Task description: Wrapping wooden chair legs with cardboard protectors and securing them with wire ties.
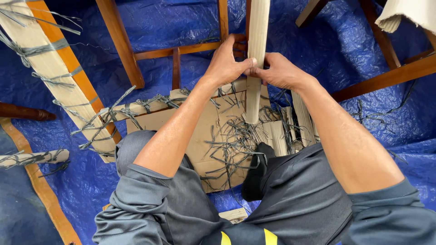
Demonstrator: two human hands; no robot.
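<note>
An upright chair leg wrapped in pale corrugated cardboard point(257, 31) stands in front of me, its lower end resting near a flat cardboard sheet point(200, 140). My left hand point(225, 61) grips the wrapped leg from the left, thumb across its front. From the right, my right hand point(280, 71) holds the same wrapping, fingertips meeting the left thumb. Loose grey plastic straps point(236, 140) lie scattered over the sheet, by my black-socked foot point(256, 174).
Brown wooden chair frames point(119, 41) stand on a blue tarp point(363, 50). A cardboard-wrapped leg tied with grey straps point(50, 68) slants at the left; another lies across point(145, 106). Corrugated strips point(303, 120) lie at the right; more cardboard point(408, 13) hangs top right.
</note>
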